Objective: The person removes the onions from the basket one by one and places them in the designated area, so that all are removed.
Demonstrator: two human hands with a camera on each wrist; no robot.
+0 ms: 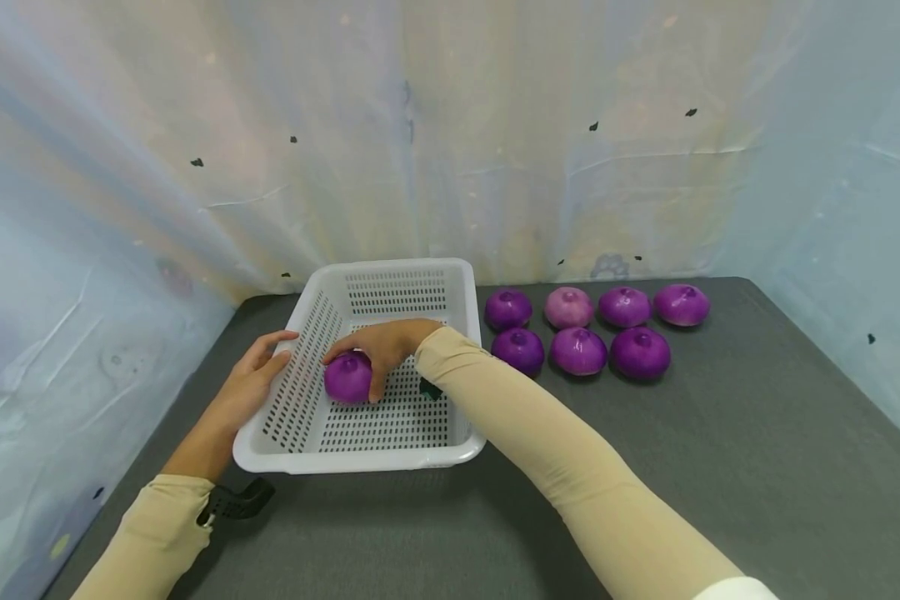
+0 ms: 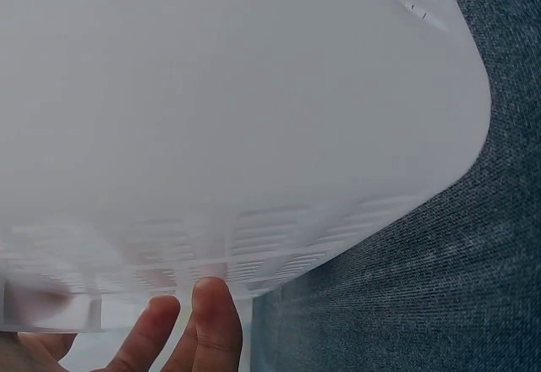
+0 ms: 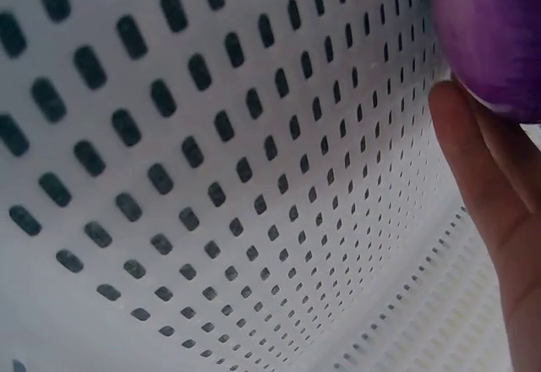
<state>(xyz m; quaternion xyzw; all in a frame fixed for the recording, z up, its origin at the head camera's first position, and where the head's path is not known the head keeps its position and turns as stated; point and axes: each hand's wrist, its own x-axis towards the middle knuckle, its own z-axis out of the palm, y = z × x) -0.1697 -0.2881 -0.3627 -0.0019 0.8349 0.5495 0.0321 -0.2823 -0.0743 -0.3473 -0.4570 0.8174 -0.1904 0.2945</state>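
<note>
A white plastic basket with slotted walls stands on the grey table. My left hand grips it at its left rim; in the left wrist view the fingertips lie against the outside of its wall. Inside the basket, my right hand holds a purple onion close to the left wall, fingers over its far side and thumb on its near right. The right wrist view shows the onion at the upper right, beside the fingers, with the slotted wall behind.
Right of the basket, several more purple onions stand in two rows; among them are a paler pink one and a dark one at the front right. A pale plastic curtain hangs behind the table.
</note>
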